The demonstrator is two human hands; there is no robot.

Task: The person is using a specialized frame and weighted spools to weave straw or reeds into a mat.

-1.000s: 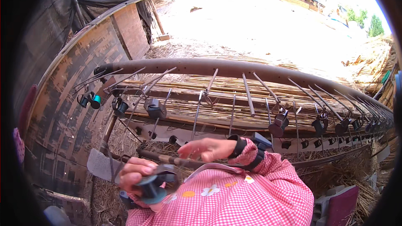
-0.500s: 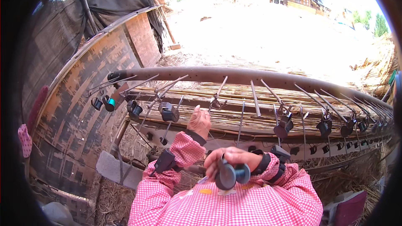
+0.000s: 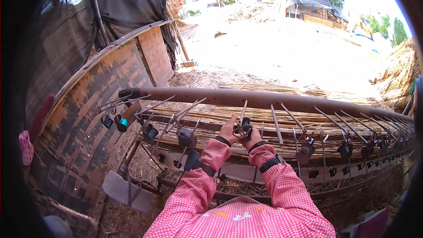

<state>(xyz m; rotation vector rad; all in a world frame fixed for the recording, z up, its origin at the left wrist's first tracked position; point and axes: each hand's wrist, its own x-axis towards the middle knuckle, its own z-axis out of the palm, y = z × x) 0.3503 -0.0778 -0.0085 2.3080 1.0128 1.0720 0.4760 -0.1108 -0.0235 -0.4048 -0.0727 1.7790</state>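
Note:
My left hand (image 3: 228, 130) and my right hand (image 3: 252, 137) meet at a short metal peg (image 3: 243, 111) sticking out from the long brown metal bar (image 3: 216, 96). Their fingers are closed around a dark spool with a metal fitting (image 3: 245, 126) at the peg's end. The part where the spool meets the peg is partly hidden by my fingers. Similar dark spool holders (image 3: 186, 137) hang on pegs to either side, one with a bright teal spool (image 3: 121, 122).
Dry reed stalks (image 3: 207, 143) lie behind the pegs. A worn wooden board (image 3: 83, 145) stands at the left under dark netting (image 3: 128, 4). A grey block (image 3: 123, 191) is low at left. A reed pile (image 3: 396, 72) and sunlit ground (image 3: 282, 48) lie beyond.
The spool has moved from low near my body up to the peg below the bar. Both hands have reached forward to it, and my left hand has joined my right on it.

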